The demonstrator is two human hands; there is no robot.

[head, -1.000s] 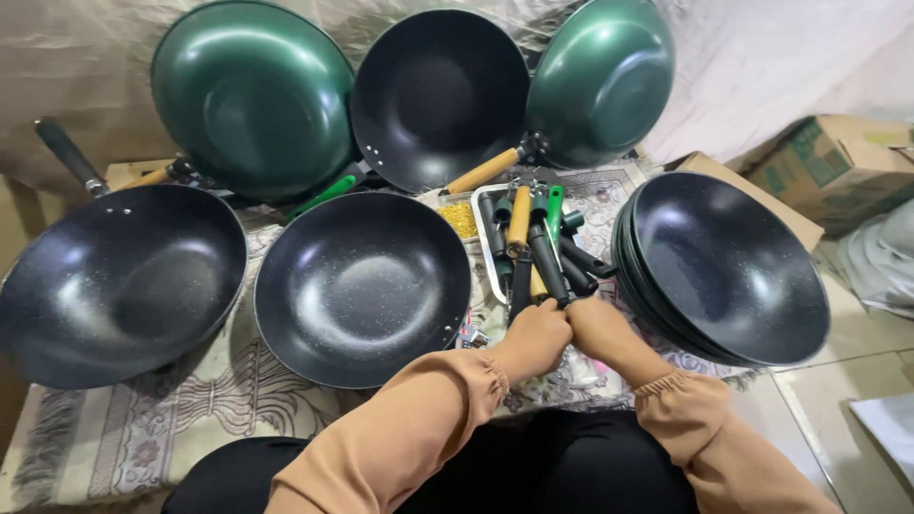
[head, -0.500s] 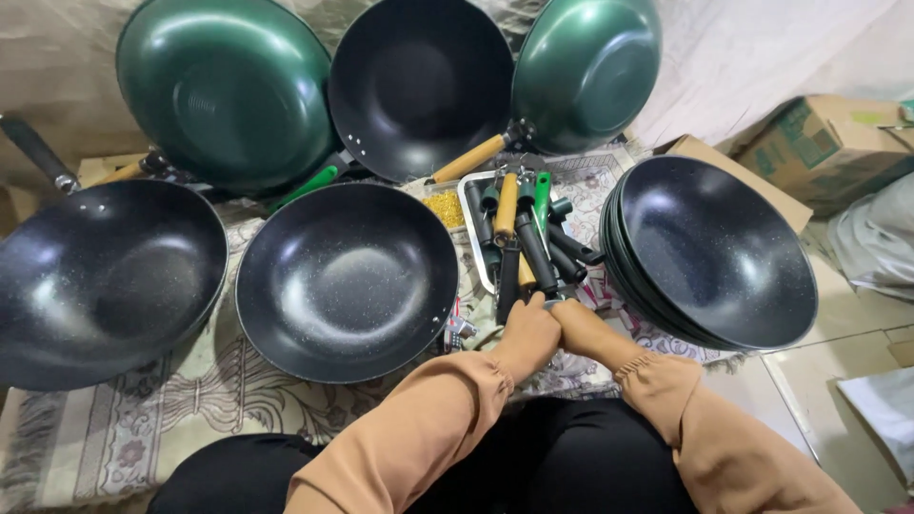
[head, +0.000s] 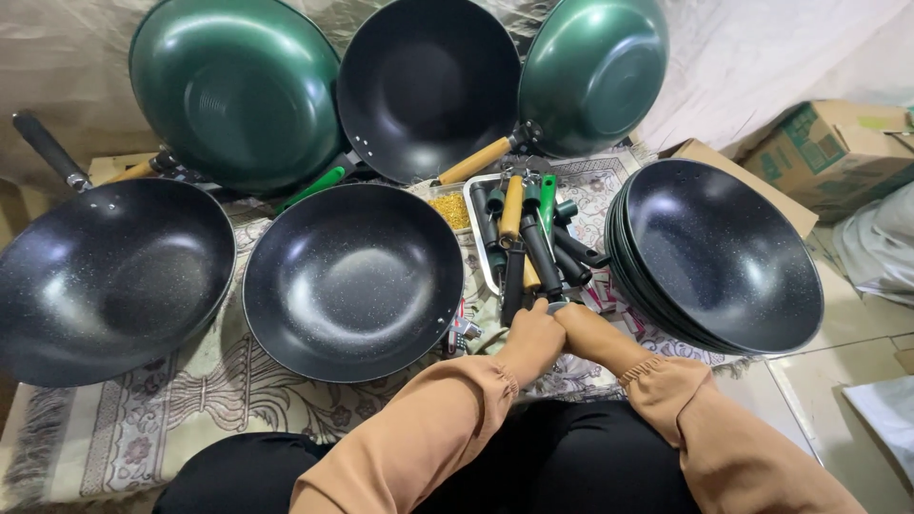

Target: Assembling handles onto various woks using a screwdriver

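My left hand [head: 531,341] and my right hand [head: 583,329] are pressed together at the near end of a white tray [head: 473,224] holding several loose pan handles, black, green and wooden. My left hand is closed around the near end of a black handle [head: 513,284]. My right hand's fingers are closed at the silvery tip of a second black handle [head: 539,255]. Just left of my hands sits a black wok [head: 352,281] without a handle. Orange sleeves cover both of my arms.
A stack of black woks [head: 724,252] leans at the right. Another black wok [head: 105,281] with a handle lies at the left. Two green woks [head: 238,90] [head: 595,71] and a black one [head: 428,86] lean at the back. Cardboard boxes [head: 838,152] stand far right. A patterned cloth [head: 190,400] covers the floor.
My hands stay together at the near end of the tray, shifting only slightly. The view has drifted a little over the woks.
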